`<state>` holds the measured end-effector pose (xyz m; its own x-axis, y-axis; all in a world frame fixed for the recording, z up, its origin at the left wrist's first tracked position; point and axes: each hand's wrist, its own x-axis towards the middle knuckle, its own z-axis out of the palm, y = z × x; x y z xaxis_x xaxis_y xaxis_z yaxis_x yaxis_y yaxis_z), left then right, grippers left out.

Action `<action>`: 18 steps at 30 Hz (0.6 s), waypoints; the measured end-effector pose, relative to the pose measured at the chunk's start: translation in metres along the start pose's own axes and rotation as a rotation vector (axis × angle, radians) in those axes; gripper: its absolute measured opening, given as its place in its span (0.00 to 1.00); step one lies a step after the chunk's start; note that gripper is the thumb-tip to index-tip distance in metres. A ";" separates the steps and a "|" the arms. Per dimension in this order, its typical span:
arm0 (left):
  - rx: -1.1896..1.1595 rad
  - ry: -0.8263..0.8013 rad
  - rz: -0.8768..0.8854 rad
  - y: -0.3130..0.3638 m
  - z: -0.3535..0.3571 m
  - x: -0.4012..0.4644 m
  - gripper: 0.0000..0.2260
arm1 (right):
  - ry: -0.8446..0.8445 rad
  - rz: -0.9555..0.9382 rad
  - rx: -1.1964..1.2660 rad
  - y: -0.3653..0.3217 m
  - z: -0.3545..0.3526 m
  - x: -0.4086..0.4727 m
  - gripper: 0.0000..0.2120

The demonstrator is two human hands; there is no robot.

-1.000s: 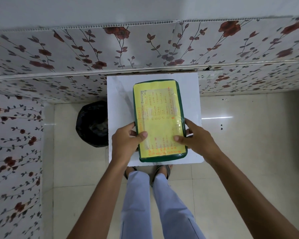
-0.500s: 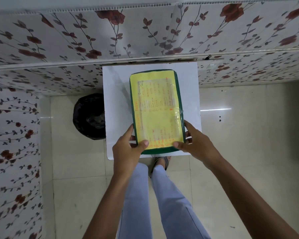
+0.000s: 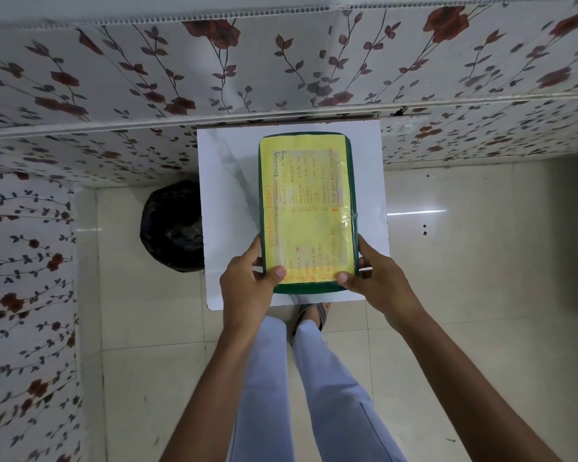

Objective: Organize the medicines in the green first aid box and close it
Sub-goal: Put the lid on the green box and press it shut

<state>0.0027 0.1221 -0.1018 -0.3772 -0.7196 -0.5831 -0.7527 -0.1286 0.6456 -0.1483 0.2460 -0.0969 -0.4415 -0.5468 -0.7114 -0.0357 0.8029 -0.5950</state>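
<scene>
The green first aid box (image 3: 307,208) lies on a small white table (image 3: 227,201), lid down, with a yellow handwritten contents sheet taped over its top. My left hand (image 3: 247,288) grips the box's near left corner, thumb pressed on the yellow sheet. My right hand (image 3: 377,281) grips the near right corner the same way, fingers along the side. The inside of the box is hidden, and no medicines show.
A black-lined bin (image 3: 172,226) stands on the floor left of the table. Floral-papered walls (image 3: 281,68) run behind the table and down the left side. My legs and sandalled feet (image 3: 311,315) are just under the table's near edge. Pale tiled floor spreads to the right.
Both hands have slid toward the box's near end, from its sides to its near corners. The box stays shut on the table; the view shifted slightly.
</scene>
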 end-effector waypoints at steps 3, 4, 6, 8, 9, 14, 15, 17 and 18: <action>-0.005 0.004 -0.003 0.000 0.000 -0.001 0.27 | -0.011 0.005 -0.001 0.001 -0.001 0.001 0.33; -0.006 0.010 -0.003 0.000 0.000 0.000 0.27 | -0.015 0.008 -0.006 0.001 -0.002 0.003 0.33; -0.005 0.015 -0.009 -0.002 0.001 -0.001 0.27 | -0.027 0.010 -0.017 0.002 -0.002 0.005 0.33; -0.020 0.018 -0.017 -0.001 0.002 -0.003 0.27 | -0.037 0.013 -0.002 0.002 -0.002 0.006 0.33; -0.037 0.020 -0.022 0.000 0.002 -0.003 0.27 | -0.036 0.014 0.008 0.003 -0.002 0.006 0.33; -0.083 0.015 -0.035 -0.002 0.004 -0.004 0.25 | -0.042 0.015 -0.004 0.001 -0.005 0.003 0.33; -0.062 0.004 -0.026 0.002 0.003 -0.008 0.23 | -0.046 0.024 -0.024 -0.003 -0.006 0.000 0.33; 0.019 0.013 0.006 0.011 0.001 -0.015 0.18 | -0.029 0.041 -0.063 -0.009 -0.009 -0.004 0.32; 0.051 0.037 0.016 0.015 -0.001 -0.017 0.18 | 0.005 0.057 -0.058 -0.012 -0.011 -0.005 0.34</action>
<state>-0.0015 0.1318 -0.0816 -0.3699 -0.7464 -0.5533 -0.7736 -0.0823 0.6283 -0.1553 0.2412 -0.0820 -0.4487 -0.4987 -0.7416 -0.0624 0.8453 -0.5307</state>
